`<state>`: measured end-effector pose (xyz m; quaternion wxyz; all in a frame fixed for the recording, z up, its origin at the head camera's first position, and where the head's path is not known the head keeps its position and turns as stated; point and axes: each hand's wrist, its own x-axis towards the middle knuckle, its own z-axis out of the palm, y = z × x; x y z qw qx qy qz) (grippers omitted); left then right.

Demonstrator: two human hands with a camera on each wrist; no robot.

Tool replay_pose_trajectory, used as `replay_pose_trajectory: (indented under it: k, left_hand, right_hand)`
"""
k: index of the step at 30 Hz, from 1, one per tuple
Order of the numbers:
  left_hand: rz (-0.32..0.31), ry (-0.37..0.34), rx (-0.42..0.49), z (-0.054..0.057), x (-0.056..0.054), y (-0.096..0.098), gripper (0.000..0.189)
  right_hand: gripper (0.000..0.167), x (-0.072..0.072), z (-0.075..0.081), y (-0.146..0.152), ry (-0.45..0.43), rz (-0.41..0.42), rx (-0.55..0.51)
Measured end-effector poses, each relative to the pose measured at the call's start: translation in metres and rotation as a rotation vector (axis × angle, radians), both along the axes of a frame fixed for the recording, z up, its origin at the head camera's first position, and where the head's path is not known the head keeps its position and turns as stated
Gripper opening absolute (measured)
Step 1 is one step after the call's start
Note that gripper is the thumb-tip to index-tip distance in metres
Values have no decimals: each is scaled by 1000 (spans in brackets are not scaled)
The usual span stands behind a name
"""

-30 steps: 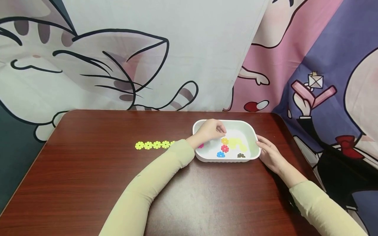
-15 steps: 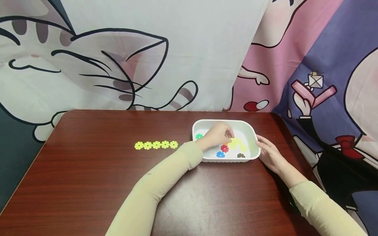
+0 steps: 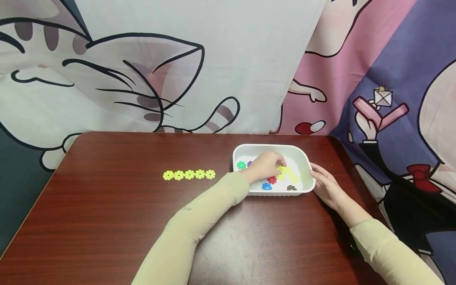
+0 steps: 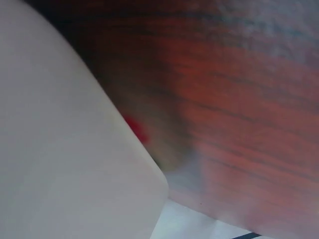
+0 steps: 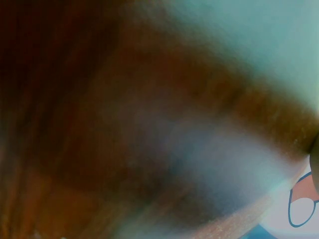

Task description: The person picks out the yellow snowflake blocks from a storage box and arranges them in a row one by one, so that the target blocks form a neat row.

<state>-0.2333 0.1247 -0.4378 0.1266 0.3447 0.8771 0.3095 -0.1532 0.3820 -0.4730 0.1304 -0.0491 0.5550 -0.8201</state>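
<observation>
In the head view a white tray (image 3: 249, 148) stands at the table's right side. My left hand (image 3: 265, 164) reaches into it, fingers bent down at several yellow flower-shaped pieces (image 3: 290, 175); whether it pinches one is hidden. Around that hand lie a green flower-shaped piece (image 3: 241, 165), a purple one (image 3: 249, 163), a red one (image 3: 272, 180), a blue one (image 3: 266, 186) and a dark brown one (image 3: 291, 187). My right hand (image 3: 327, 186) holds the tray's right rim. Both wrist views are blurred and mostly blocked.
Left of the tray, a row of several yellow flower-shaped pieces (image 3: 189, 174) lies on the brown wooden table (image 3: 117, 206). Behind the table's far edge hangs a printed cloth (image 3: 221, 71) with cartoon figures.
My left hand has moved right and slightly nearer inside the tray, toward the yellow pieces, uncovering the green and purple ones. My right hand stays at the rim.
</observation>
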Motion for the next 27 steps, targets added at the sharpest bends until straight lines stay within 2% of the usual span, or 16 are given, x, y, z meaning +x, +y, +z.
replay_pose_trajectory:
  k: [12, 27]
  left_hand:
    - [-36, 65, -96, -9, -4, 5, 39]
    - [-54, 45, -75, -11, -5, 5, 38]
  right_hand:
    - [43, 0, 0, 0, -3, 4, -16]
    - [42, 0, 0, 1, -19, -5, 15]
